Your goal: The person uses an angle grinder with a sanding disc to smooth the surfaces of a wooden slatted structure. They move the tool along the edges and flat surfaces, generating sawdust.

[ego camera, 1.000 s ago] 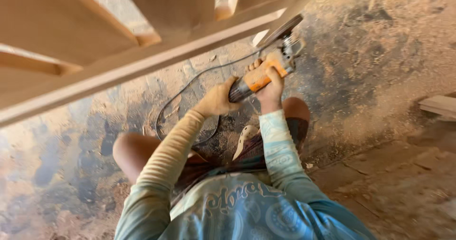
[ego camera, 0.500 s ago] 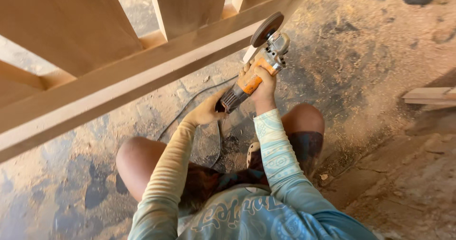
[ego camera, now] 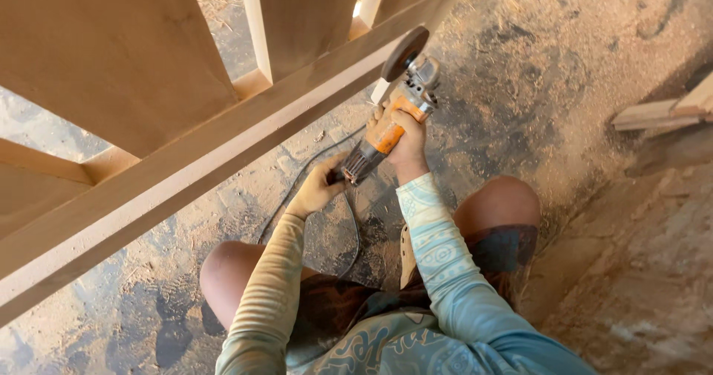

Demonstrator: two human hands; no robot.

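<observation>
Right hand (ego camera: 405,143) clenched around the orange body of an angle grinder (ego camera: 392,113), disc (ego camera: 405,53) tilted up just beside the lower edge of a long wooden rail (ego camera: 186,174). Left hand (ego camera: 318,188) closed on the grinder's dark rear end, where the black cord (ego camera: 297,189) leaves. Grinder above a sawdust-covered floor (ego camera: 520,108), in front of bare knees. Wood offcuts (ego camera: 661,111) near the floor's right edge.

The grinder's cord (ego camera: 349,230) vanishes behind the left hand (ego camera: 318,189).
</observation>
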